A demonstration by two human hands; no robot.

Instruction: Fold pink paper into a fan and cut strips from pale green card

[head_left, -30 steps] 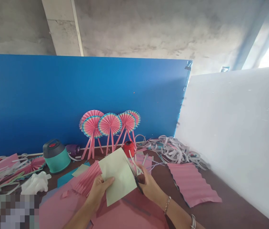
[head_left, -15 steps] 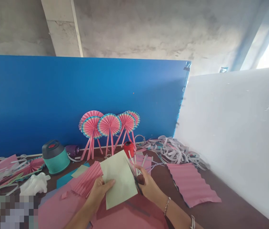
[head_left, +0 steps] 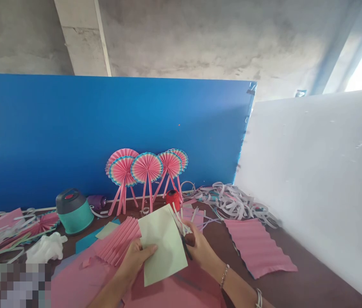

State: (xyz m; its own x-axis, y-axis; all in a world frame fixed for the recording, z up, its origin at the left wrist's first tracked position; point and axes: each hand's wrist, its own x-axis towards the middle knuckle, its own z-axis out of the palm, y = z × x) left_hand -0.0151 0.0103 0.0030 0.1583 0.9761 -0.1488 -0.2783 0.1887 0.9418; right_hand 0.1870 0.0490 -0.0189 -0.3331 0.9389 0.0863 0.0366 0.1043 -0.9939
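Note:
My left hand pinches the left edge of a pale green paper sheet, thumb on top. My right hand is closed around dark-handled scissors, whose blades lie along the sheet's upper right edge. Under and in front of my hands lie large pink sheets. A pleated pink paper rests just left of the green sheet. Behind the scissors, narrow paper strips lie on a pink piece.
Pink paper fans lean on the blue panel. A red spool, a teal container, a white crumpled bag and piled paper strips stand or lie around. A wavy pink sheet lies right.
The green sheet has shifted slightly right and down. My right hand and the scissors have moved slightly right.

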